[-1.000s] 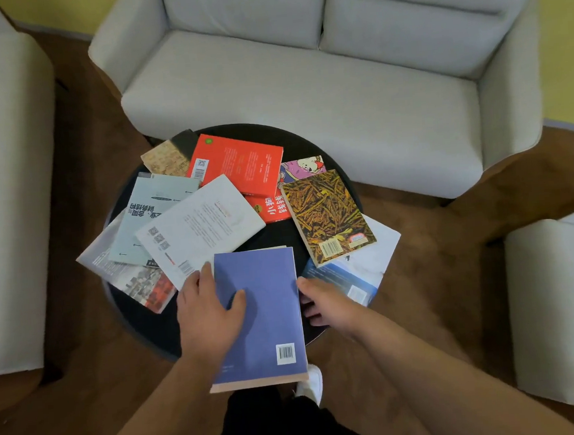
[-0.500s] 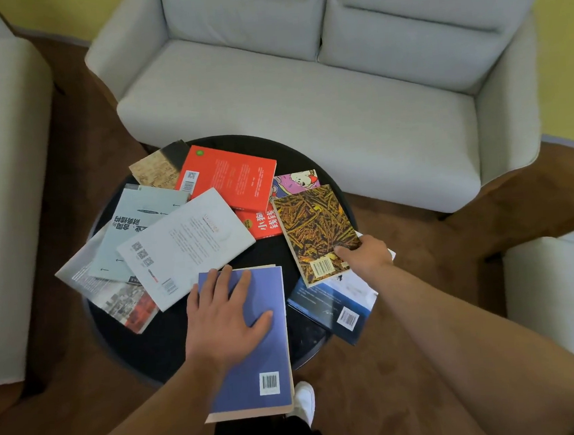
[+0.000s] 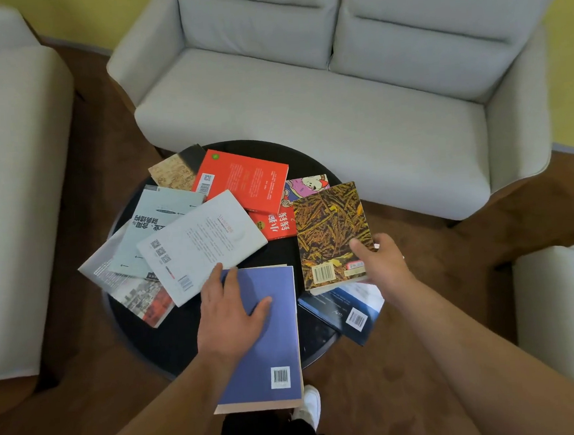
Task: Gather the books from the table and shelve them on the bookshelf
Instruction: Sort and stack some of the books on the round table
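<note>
Blue book (image 3: 275, 348) lies under flat, released left hand (image 3: 230, 319); right hand (image 3: 382, 264) grasps yellow-brown book (image 3: 327, 228) at table (image 3: 171, 333) right side.

Table (image 3: 143, 335) in the middle, sofa (image 3: 305, 113) behind it, armchair (image 3: 7, 170) off to the left, another seat (image 3: 568, 315) at the right edge. Left hand (image 3: 227, 311) lies flat on the near book (image 3: 272, 349), which juts out over the near rim. Just right of it, the right hand (image 3: 381, 261) grips the right book (image 3: 331, 227) by its right edge, thumb on top. Under that, a bottom book (image 3: 341, 312) overhangs the rim. Left, a fan of books (image 3: 202, 244) overlaps; far books (image 3: 245, 179) lie toward the sofa.
</note>
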A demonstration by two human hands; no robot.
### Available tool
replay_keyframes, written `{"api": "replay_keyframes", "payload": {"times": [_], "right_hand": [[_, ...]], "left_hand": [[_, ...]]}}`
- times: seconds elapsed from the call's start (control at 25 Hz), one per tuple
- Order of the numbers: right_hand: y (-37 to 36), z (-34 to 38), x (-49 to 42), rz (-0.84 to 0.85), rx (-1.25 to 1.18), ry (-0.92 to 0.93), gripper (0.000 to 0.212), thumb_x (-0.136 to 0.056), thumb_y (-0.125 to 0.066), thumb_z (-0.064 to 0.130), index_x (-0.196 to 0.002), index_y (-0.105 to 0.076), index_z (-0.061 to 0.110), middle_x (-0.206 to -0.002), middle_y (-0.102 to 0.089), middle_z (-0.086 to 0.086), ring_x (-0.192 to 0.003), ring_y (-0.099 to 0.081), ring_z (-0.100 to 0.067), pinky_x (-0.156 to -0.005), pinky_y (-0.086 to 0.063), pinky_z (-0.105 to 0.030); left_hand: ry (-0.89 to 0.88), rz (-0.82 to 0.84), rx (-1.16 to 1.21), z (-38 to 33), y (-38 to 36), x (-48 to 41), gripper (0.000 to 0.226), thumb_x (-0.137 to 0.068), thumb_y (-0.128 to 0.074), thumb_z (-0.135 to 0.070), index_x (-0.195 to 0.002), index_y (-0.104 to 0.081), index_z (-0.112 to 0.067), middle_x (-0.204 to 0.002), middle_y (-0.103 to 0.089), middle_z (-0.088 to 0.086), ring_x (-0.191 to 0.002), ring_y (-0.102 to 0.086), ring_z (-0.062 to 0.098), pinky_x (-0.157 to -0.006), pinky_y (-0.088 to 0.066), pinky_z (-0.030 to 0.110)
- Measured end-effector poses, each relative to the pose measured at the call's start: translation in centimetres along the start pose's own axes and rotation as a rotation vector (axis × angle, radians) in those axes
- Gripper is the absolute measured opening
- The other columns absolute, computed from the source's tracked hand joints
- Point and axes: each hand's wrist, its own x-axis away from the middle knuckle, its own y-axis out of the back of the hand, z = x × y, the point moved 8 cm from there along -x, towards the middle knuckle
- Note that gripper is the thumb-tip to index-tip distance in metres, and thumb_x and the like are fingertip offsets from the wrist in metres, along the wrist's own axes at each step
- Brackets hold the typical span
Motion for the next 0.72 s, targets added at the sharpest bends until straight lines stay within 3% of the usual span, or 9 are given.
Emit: {"api": "replay_keyframes", "payload": {"times": [0.08, 0.16, 0.24, 0.28, 0.44, 0.56, 0.64, 0.72], "right_hand": [[1.3, 0.5, 2.2, -0.042, -0.017, 0.028, 0.023, -0.103, -0.054, 0.030, -0.121, -0.048, 0.016, -0.097, -0.069, -0.005, -0.076, -0.072, -0.015, -0.059, -0.057, -0.028], [2.5, 0.5, 4.4, -0.055, 0.010, 0.053, 0.021, -0.104, -0.051, 0.028, -0.121, -0.050, 0.016, -0.095, -0.069, -0.004, -0.073, -0.071, -0.013, -0.055, -0.052, -0.024], [3.3, 0.9, 6.9, -0.064, 0.046, 0.084, 0.019, -0.104, -0.051, 0.026, -0.120, -0.048, 0.017, -0.097, -0.068, -0.004, -0.071, -0.070, -0.008, -0.049, -0.050, -0.015], [3.6, 1.1, 8.0, -0.064, 0.046, 0.098, 0.017, -0.105, -0.051, 0.025, -0.120, -0.047, 0.017, -0.097, -0.068, -0.003, -0.069, -0.069, -0.006, -0.045, -0.048, -0.011], [3.4, 1.3, 11.5, -0.018, -0.039, 0.108, 0.013, -0.105, -0.050, 0.022, -0.116, -0.049, 0.015, -0.095, -0.069, -0.001, -0.058, -0.071, -0.003, -0.044, -0.048, -0.010], [2.3, 1.5, 13.2, 0.052, -0.102, 0.090, 0.016, -0.104, -0.053, 0.023, -0.118, -0.053, 0.015, -0.096, -0.073, -0.005, -0.064, -0.075, -0.007, -0.050, -0.053, -0.016], [1.4, 1.5, 14.2, 0.107, -0.141, 0.076, 0.013, -0.103, -0.054, 0.023, -0.115, -0.054, 0.018, -0.096, -0.074, -0.007, -0.068, -0.076, -0.013, -0.057, -0.058, -0.024], [0.9, 1.7, 15.2, 0.178, -0.090, 0.085, 0.012, -0.102, -0.056, 0.024, -0.113, -0.057, 0.020, -0.096, -0.076, -0.008, -0.075, -0.078, -0.019, -0.070, -0.063, -0.037]], "left_hand": [[0.093, -0.092, 0.119, 1.3, 1.5, 0.7, 0.064, -0.090, -0.068, -0.035, -0.143, -0.046, -0.006, -0.143, -0.046, 0.016, -0.134, -0.042, 0.034, -0.109, -0.039, 0.046], [0.185, -0.082, 0.181, 3.2, 1.9, 1.8, 0.038, -0.092, -0.066, -0.031, -0.124, -0.059, -0.011, -0.122, -0.060, 0.010, -0.106, -0.060, 0.026, -0.090, -0.052, 0.042], [0.245, 0.000, 0.165, 5.0, 1.3, 3.1, 0.025, -0.092, -0.063, -0.034, -0.107, -0.061, -0.016, -0.104, -0.062, 0.006, -0.079, -0.060, 0.017, -0.066, -0.053, 0.035], [0.269, 0.033, 0.160, 5.5, 1.0, 3.6, 0.025, -0.091, -0.063, -0.036, -0.107, -0.061, -0.017, -0.102, -0.062, 0.003, -0.077, -0.059, 0.015, -0.062, -0.050, 0.033], [0.342, 0.027, 0.278, 5.5, 1.8, 4.1, 0.025, -0.089, -0.070, -0.034, -0.103, -0.057, -0.017, -0.098, -0.063, -0.002, -0.079, -0.059, 0.014, -0.063, -0.046, 0.031], [0.382, 0.036, 0.291, 5.5, 2.5, 4.4, 0.030, -0.087, -0.074, -0.035, -0.094, -0.053, -0.015, -0.090, -0.060, 0.001, -0.077, -0.058, 0.016, -0.065, -0.049, 0.036], [0.327, -0.074, 0.243, 4.8, 3.7, 4.9, 0.033, -0.085, -0.074, -0.038, -0.098, -0.059, -0.012, -0.099, -0.061, 0.006, -0.092, -0.060, 0.026, -0.081, -0.052, 0.043], [0.145, -0.265, 0.231, 1.8, 6.6, 5.5, 0.040, -0.087, -0.074, -0.033, -0.115, -0.063, -0.007, -0.118, -0.059, 0.013, -0.113, -0.052, 0.031, -0.097, -0.044, 0.045]]}}
